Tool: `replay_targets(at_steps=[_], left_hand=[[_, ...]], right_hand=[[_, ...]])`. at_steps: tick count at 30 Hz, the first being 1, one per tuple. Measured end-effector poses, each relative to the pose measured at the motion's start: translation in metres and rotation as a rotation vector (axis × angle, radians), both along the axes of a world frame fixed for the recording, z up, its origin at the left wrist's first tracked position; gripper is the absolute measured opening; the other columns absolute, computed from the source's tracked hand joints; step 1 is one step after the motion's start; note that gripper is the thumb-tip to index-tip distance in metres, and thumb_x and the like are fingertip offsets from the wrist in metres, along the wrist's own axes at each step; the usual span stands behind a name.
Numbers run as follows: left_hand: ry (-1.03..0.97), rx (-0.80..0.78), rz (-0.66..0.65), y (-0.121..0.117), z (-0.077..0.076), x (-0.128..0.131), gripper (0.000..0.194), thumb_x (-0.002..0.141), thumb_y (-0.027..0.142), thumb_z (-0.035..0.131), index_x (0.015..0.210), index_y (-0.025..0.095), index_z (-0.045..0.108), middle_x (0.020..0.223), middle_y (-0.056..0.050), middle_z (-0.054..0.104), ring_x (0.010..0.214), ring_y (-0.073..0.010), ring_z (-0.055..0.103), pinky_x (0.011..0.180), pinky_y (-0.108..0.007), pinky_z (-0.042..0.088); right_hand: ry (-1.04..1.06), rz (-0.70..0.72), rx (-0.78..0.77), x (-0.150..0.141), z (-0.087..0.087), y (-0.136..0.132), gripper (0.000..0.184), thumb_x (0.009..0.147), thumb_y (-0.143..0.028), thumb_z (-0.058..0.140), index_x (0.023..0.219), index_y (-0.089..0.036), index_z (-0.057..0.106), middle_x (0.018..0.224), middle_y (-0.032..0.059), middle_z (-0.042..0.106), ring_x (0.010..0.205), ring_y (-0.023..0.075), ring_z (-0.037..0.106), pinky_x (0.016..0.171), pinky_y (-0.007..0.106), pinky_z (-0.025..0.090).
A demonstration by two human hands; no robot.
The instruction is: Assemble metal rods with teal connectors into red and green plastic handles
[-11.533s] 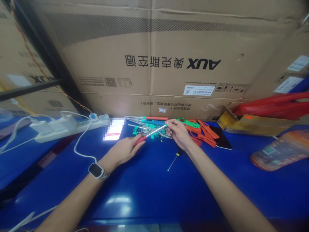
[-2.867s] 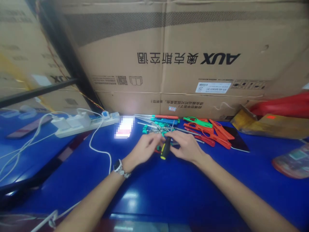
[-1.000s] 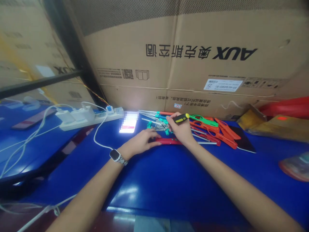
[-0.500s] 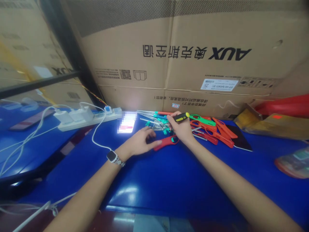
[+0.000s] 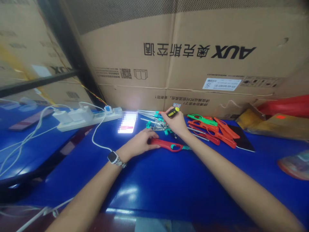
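My left hand (image 5: 139, 143) has its thumb and fingers closed on the butt end of a red gas lighter (image 5: 166, 144), which lies roughly level with its teal tip pointing right. In my right hand (image 5: 178, 125) is a screwdriver; its black and yellow handle (image 5: 173, 112) sticks up out of the fist, while the shaft is hidden. Just beneath and left of that hand lies a pile of metal lighter tubes (image 5: 149, 113) and small teal parts (image 5: 166, 131). To its right are several red-orange lighter casings (image 5: 225, 137) and a green casing (image 5: 202, 120).
A lit phone (image 5: 126, 124) lies left of the pile, beside a white power strip (image 5: 89, 119) with plugs and cables. Behind stands a large cardboard box (image 5: 183, 74). A dark flat slab (image 5: 243, 140), a yellow box (image 5: 270, 125) and a clear container (image 5: 295, 164) are at right.
My left hand has closed on the red lighter, which now lies further in view with its teal tip showing. My right hand with the screwdriver has shifted slightly left and up.
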State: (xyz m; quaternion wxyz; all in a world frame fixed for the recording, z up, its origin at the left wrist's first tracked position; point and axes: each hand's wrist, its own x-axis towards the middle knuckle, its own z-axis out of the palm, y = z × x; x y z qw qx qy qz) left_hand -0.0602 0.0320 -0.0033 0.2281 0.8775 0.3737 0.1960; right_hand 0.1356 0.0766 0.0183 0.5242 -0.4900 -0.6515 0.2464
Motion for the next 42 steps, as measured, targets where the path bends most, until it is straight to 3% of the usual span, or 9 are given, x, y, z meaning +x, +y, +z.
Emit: replay_targets(at_steps=[7, 11, 16, 21, 27, 32, 38, 42], left_hand=[[-0.035, 0.006, 0.063, -0.003, 0.001, 0.003, 0.042, 0.081, 0.052, 0.071, 0.104, 0.018, 0.068, 0.102, -0.008, 0.063, 0.09, -0.0226, 0.059, 0.078, -0.036, 0.049], [-0.069, 0.052, 0.159, 0.002, 0.006, -0.005, 0.029, 0.089, 0.044, 0.061, 0.096, 0.017, 0.069, 0.093, -0.007, 0.063, 0.083, -0.0205, 0.06, 0.074, -0.034, 0.048], [-0.112, 0.12, 0.305, 0.012, 0.007, -0.014, 0.019, 0.093, 0.03, 0.056, 0.092, 0.016, 0.068, 0.089, -0.006, 0.064, 0.076, -0.0186, 0.059, 0.069, -0.032, 0.046], [-0.223, 0.162, 0.361, 0.011, 0.007, -0.01, 0.015, 0.088, 0.028, 0.066, 0.095, 0.015, 0.068, 0.09, -0.005, 0.064, 0.078, -0.0174, 0.058, 0.069, -0.03, 0.046], [-0.321, 0.14, 0.352, 0.006, 0.005, 0.002, 0.019, 0.083, 0.031, 0.074, 0.096, 0.017, 0.071, 0.092, -0.004, 0.067, 0.074, -0.0154, 0.058, 0.069, -0.029, 0.046], [-0.355, 0.058, 0.279, 0.001, 0.0, 0.009, 0.014, 0.081, 0.031, 0.075, 0.088, 0.019, 0.074, 0.086, -0.002, 0.069, 0.074, -0.0155, 0.059, 0.069, -0.03, 0.047], [-0.34, 0.02, 0.176, 0.0, -0.002, 0.01, 0.008, 0.083, 0.027, 0.072, 0.085, 0.019, 0.074, 0.081, -0.002, 0.067, 0.075, -0.0149, 0.06, 0.069, -0.029, 0.048], [-0.309, 0.016, 0.157, -0.002, -0.001, 0.009, 0.02, 0.078, 0.027, 0.076, 0.096, 0.018, 0.072, 0.091, -0.003, 0.067, 0.078, -0.0152, 0.061, 0.068, -0.029, 0.049]], right_hand=[[-0.227, -0.065, -0.026, -0.015, 0.0, 0.028, 0.029, 0.08, -0.036, 0.059, 0.057, -0.022, 0.05, 0.051, 0.0006, 0.058, 0.053, 0.0165, 0.057, 0.059, 0.027, 0.044], [-0.225, -0.078, -0.033, -0.015, -0.004, 0.03, 0.028, 0.079, -0.035, 0.06, 0.057, -0.021, 0.051, 0.051, 0.0005, 0.058, 0.054, 0.0167, 0.057, 0.059, 0.027, 0.043], [-0.069, -0.043, -0.057, -0.011, -0.007, 0.027, 0.027, 0.08, -0.038, 0.062, 0.06, -0.02, 0.055, 0.05, 0.0007, 0.06, 0.046, 0.0157, 0.056, 0.053, 0.027, 0.045], [0.236, 0.066, -0.121, -0.005, 0.002, 0.009, 0.026, 0.077, -0.042, 0.068, 0.068, -0.021, 0.056, 0.049, -0.0034, 0.058, 0.037, 0.011, 0.05, 0.037, 0.022, 0.041], [0.455, 0.15, -0.182, 0.007, 0.012, -0.032, 0.039, 0.07, -0.05, 0.078, 0.072, -0.022, 0.051, 0.051, -0.0043, 0.06, 0.037, 0.0105, 0.053, 0.03, 0.018, 0.038], [0.531, 0.129, -0.187, 0.018, 0.001, -0.058, 0.043, 0.07, -0.053, 0.079, 0.07, -0.021, 0.049, 0.051, -0.0044, 0.06, 0.037, 0.0097, 0.053, 0.031, 0.018, 0.04], [0.577, 0.101, -0.216, 0.022, -0.013, -0.066, 0.04, 0.073, -0.049, 0.078, 0.07, -0.021, 0.05, 0.051, -0.0048, 0.06, 0.036, 0.0087, 0.051, 0.031, 0.018, 0.041], [0.597, 0.114, -0.202, 0.02, -0.012, -0.067, 0.041, 0.073, -0.049, 0.078, 0.071, -0.021, 0.048, 0.051, -0.005, 0.061, 0.036, 0.0085, 0.051, 0.032, 0.018, 0.041]])
